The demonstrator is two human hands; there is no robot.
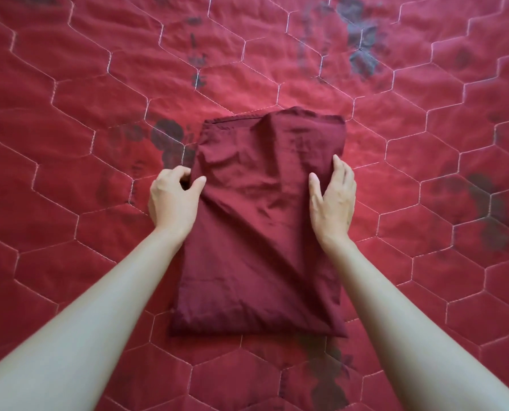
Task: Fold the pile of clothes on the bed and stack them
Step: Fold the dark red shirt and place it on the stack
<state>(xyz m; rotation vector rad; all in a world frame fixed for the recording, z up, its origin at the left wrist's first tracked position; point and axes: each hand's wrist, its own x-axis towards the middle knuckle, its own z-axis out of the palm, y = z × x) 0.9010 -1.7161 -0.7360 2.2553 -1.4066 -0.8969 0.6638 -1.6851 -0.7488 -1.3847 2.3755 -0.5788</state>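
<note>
Folding is looking well advanced on this one piece: a maroon garment [262, 221] is lying on the red quilted bed [69, 143] as a tidy oblong of several layers, with creases running diagonally across its top face and a stitched hem showing along the far edge. Its long axis is running from the near edge, by the person, straight away toward the far side of the bed, tilting slightly to the right as it goes; the hemmed short end is pointing away and the plumper, rounded end is sitting nearest. The left hand [173, 200] is gripping the left long edge about halfway up, its fingers [185, 173] curling under the cloth and the thumb pressing on top, so it is pinching that edge. The right hand [333, 200] is resting on the right edge opposite, fingers straight and close together, thumb spread out over the cloth. What is remaining, by my judgement, is probably one more fold across the middle (or simply a lift onto a stack), but no pile and no stack are showing in view, so how many clothes are waiting cannot be told.
</note>
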